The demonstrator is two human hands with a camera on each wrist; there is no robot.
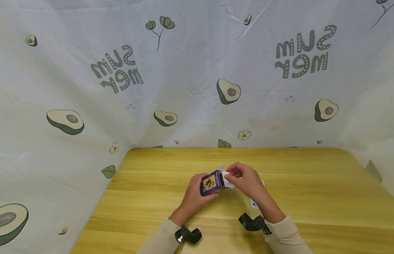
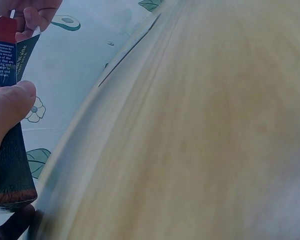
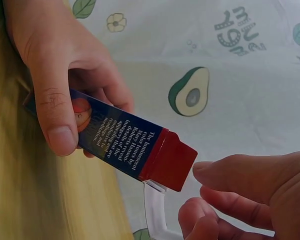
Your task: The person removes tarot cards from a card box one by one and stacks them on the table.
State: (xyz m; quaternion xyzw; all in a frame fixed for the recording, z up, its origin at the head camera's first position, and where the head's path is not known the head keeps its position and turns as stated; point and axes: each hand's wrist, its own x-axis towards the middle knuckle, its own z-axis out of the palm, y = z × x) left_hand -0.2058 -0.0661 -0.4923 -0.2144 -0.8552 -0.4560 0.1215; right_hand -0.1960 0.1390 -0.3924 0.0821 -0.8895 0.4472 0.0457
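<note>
A small blue and red card box (image 1: 210, 183), with a yellow picture on its front, is held in my left hand (image 1: 196, 192), tilted with its opened end to the right. The left thumb lies along the box's printed narrow side (image 3: 117, 137) in the right wrist view. At the opened end my right hand (image 1: 246, 178) has its thumb and curled fingers at the white lid flap (image 1: 228, 180). A red side flap (image 3: 172, 162) sticks out close to the right thumb. In the left wrist view the box (image 2: 15, 165) stands upright at the left edge.
A white-edged card (image 1: 254, 204) lies on the wooden table (image 1: 152, 204), partly hidden under the right forearm. Black wrist mounts (image 1: 191, 235) sit on both wrists. A pale curtain (image 1: 190, 63) printed with avocados hangs behind the table and at both sides.
</note>
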